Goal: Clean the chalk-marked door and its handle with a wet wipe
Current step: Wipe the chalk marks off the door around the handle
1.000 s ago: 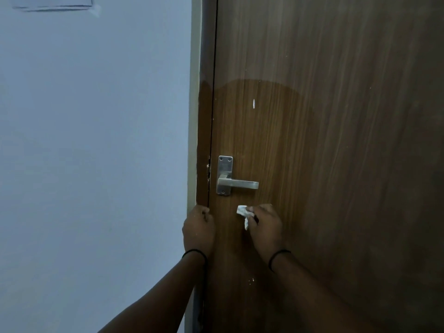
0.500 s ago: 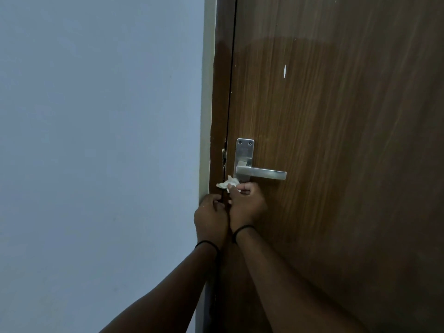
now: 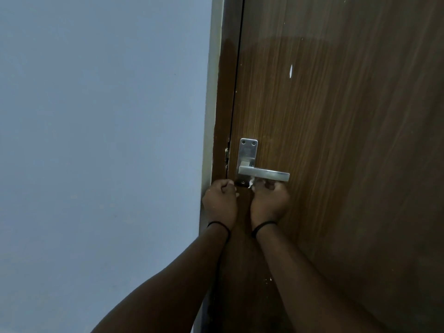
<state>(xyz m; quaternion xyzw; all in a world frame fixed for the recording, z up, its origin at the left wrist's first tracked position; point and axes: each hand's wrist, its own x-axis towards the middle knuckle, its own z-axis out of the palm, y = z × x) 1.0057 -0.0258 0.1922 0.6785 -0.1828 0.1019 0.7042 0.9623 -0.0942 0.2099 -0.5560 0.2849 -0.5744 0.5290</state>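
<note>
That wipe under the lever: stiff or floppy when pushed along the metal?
Likely floppy: the wet wipe shows as a crumpled, ragged tuft beside the right hand, so it should bunch rather than slide flat. Probably very light, since curled fingers hide most of it. The handle looks smooth metal, so little snagging.

Bare door (image 3: 336, 140) above the handle (image 3: 264, 175); wall (image 3: 96, 140) leftward.

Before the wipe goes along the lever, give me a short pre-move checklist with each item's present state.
1. Wet wipe in right hand: ok, a white scrap shows at the fingers.
2. Wipe against the handle: ok, just under the lever.
3. Left hand steadying at the door frame: ok, curled; what it grips cannot tell.
4. Door free of chalk: not ok, white mark remains above.
5. Lever clean: cannot tell.
</note>
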